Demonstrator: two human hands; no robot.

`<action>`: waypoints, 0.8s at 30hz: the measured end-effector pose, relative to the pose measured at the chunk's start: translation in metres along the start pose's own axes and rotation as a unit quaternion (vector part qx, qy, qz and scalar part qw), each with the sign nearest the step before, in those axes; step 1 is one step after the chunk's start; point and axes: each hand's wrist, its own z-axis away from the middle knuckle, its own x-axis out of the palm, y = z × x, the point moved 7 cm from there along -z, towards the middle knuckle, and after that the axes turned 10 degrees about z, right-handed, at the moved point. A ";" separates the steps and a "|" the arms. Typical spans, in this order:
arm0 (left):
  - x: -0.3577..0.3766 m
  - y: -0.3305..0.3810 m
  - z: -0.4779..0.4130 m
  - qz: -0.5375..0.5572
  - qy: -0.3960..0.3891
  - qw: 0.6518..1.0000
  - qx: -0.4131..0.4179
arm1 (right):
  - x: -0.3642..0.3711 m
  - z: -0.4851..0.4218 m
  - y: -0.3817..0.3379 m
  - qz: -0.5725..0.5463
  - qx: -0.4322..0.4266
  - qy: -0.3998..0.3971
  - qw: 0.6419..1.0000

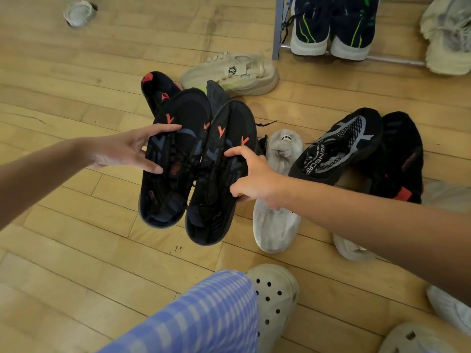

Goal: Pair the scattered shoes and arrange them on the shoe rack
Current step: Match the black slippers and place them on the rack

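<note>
- Your left hand (122, 151) grips the left black shoe (165, 189) between thumb and spread fingers. Your right hand (251, 178) is curled round the edge of the right black shoe (211, 215). The pair hangs side by side, above the scattered shoes on the floor.
- The left grip looks shallow and sits on the shoe's side, so that shoe could slip out on a quick swing.
- The shoe rack (276, 29) stands ahead to your right, with navy sneakers (331, 24) already at its near end. Aim beside them or you will knock them.
- The beige sneaker (229, 72) and grey slip-on (277, 200) lie between you and the rack, where you could trip on them.
</note>
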 end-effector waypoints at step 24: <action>0.000 0.005 -0.001 -0.018 -0.007 1.000 -0.012 | 0.000 -0.018 0.014 -0.028 -0.014 0.016 0.999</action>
